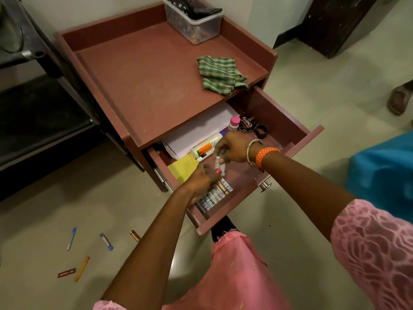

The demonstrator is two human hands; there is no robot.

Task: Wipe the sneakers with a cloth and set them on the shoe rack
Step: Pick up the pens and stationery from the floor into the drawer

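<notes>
Rummaging: I have both hands in the open drawer (288, 121), no sneakers in view.
Right hand (232, 148): fingers curled, pinching a small pale item I can't identify.
Left hand (201, 180): by the batteries (214, 195) at the drawer's front; grip unclear.
Cloth (220, 74): checked green, on the cabinet top behind the drawer.
Advice: I'd drop the clutter, shut the drawer, take the cloth.

Cloth (221, 74) lies on cabinet top (143, 86), above open drawer (279, 139).

Probably home, bedside cabinet (143, 86), tiled floor (312, 90)
</notes>
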